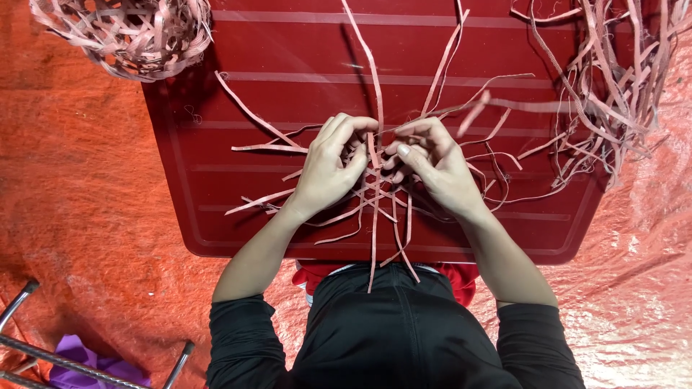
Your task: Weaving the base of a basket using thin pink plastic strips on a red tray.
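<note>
Hands meet at centre of a red plastic lid (288, 57) used as work surface. Left hand (328, 169) has fingers curled shut, pinching strips at hub of a star-shaped woven start (375, 191) of pale flat strips. Right hand (436, 169) mirrors it, fingertips pinched on strips at same hub, just beside left fingers. Weave lies flat on lid, spokes radiating outward, some over the near edge toward person's lap. Loose strip bundle (613, 86) sits at lid's right edge. Part-woven basket (130, 32) top left, overlapping lid corner. Orange tarp (72, 180) underneath. Metal frame (43, 353) bottom left.
</note>
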